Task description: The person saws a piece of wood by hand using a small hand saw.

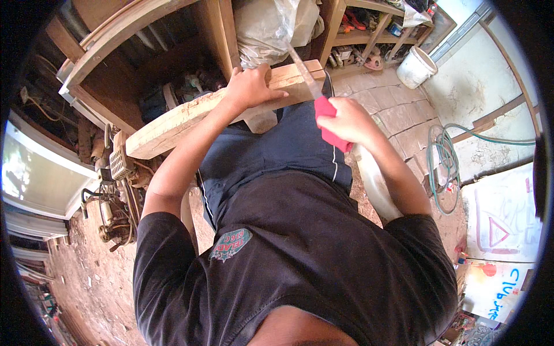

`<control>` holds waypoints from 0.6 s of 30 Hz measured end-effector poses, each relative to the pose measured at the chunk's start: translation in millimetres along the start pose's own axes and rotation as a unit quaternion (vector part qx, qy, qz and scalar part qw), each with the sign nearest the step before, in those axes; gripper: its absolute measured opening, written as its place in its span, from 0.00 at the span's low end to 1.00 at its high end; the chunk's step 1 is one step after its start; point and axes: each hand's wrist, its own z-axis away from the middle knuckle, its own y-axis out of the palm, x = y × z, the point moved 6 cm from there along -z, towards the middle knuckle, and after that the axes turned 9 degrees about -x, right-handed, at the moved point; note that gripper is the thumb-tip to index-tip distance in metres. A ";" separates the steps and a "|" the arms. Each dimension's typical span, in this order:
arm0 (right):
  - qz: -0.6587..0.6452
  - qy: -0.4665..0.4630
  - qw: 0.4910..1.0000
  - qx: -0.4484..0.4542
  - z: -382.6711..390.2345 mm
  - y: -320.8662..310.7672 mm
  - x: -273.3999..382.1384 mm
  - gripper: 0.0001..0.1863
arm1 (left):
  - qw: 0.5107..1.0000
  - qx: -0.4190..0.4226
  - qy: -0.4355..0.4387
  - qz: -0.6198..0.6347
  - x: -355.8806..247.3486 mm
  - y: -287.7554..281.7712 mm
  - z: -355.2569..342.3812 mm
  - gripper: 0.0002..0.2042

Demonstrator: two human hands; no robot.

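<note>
A thick pale wooden beam lies across in front of my knees, its left end nearer to me. My left hand grips its top near the right part, the thumb stretched toward the right end and the fingers over the far edge. In my right hand is a handsaw, held by its red handle. The narrow metal blade slants up and away, crossing the beam close to its right end. A cut line shows beside the blade; how deep the blade sits I cannot tell. Under the beam is a smaller wood piece.
Beyond the beam stands a wooden cabinet with cluttered compartments and a crumpled plastic sheet. At right are a white bucket and a coiled green hose. A small engine-like machine sits on the left. Beneath me is a pale chair.
</note>
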 end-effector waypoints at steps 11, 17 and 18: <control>-0.579 0.133 0.802 0.058 -10.2 -7.7 -23.0 0.22 | 1.000 0.000 0.012 -0.020 -7.4 -2.5 6.9 0.40; -0.460 0.116 0.874 0.102 -13.0 20.5 -27.0 0.21 | 0.999 -0.031 0.036 -0.016 -12.2 -2.7 8.5 0.37; -0.412 0.102 0.897 0.122 -13.4 25.4 -26.0 0.19 | 0.999 -0.028 0.036 -0.017 -10.7 -1.8 9.8 0.37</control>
